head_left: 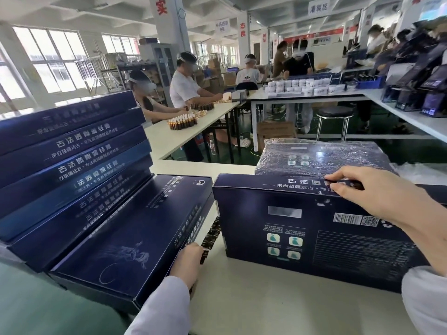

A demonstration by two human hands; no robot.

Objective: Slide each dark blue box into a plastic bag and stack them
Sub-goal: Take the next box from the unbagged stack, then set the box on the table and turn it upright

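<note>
A dark blue box [302, 238] lies back side up on the white table in front of me. My right hand [370, 192] grips its far top edge, fingers curled over the rim. My left hand [187, 263] holds the right edge of another dark blue box [125, 240], the nearest of a leaning stack of several dark blue boxes [67, 151] on the left. Behind the flat box stands a stack of bagged boxes [321, 155] wrapped in shiny plastic.
Loose plastic bags [420, 171] lie at the right behind the bagged stack. The white table [266, 308] runs toward me. Other workers sit at tables farther back with small bottles [182, 122] and white jars [304, 85]. A stool [335, 114] stands beyond.
</note>
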